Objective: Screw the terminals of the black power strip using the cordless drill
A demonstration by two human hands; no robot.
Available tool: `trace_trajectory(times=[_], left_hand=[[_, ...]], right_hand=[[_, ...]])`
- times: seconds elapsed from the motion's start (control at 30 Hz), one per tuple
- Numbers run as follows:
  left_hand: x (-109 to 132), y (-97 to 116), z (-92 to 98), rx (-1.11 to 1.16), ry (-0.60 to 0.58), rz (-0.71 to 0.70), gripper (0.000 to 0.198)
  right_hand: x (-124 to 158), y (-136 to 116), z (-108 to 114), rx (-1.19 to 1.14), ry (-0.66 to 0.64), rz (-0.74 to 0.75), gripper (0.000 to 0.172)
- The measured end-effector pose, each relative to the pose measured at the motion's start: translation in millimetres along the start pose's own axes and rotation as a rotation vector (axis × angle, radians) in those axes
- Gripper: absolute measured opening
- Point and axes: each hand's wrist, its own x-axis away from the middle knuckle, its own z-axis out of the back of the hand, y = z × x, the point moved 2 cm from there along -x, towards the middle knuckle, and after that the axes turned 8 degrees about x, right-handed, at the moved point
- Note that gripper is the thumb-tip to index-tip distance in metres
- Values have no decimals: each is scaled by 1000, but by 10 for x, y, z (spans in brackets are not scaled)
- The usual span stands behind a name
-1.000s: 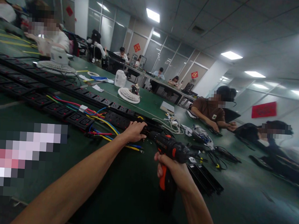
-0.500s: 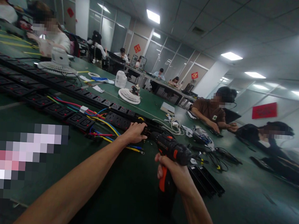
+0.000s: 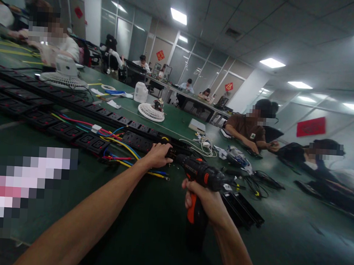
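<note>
My right hand [image 3: 199, 192] is wrapped round the handle of a black and orange cordless drill [image 3: 203, 173]. The drill's nose points left, at the end of a long black socket strip [image 3: 136, 141]. There my left hand [image 3: 159, 155] is closed on the strip's end, its fingertips close to the drill's nose. What lies under those fingers is partly hidden. Red, blue, yellow and green wires [image 3: 121, 139] run loose beside the strip, and a few bare-ended ones lie below my left wrist. A second row of black sockets [image 3: 71, 133] lies nearer to me on the left.
On the green table [image 3: 123, 225] stand a white fan part [image 3: 151, 111], a white jug-like housing [image 3: 141, 92] and a coiled white cable [image 3: 206, 148]. Black channel pieces [image 3: 244, 210] and dark cables [image 3: 260, 181] lie right of the drill. Co-workers sit around the table.
The whole view has shifted slightly. Both hands and the drill keep nearly the same places against the socket strip.
</note>
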Motion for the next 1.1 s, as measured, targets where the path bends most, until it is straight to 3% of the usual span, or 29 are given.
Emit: trace_trajectory(times=[0.4, 0.9, 1.1], left_hand=[[-5, -32, -25, -8, 21, -19, 55], [-13, -37, -9, -2, 51, -9, 56], [-33, -51, -19, 38, 35, 10, 67]], right_hand=[[-21, 51, -38, -14, -3, -10, 24], [-62, 61, -159, -306, 108, -76, 28], [-46, 56, -104, -122, 40, -47, 27]])
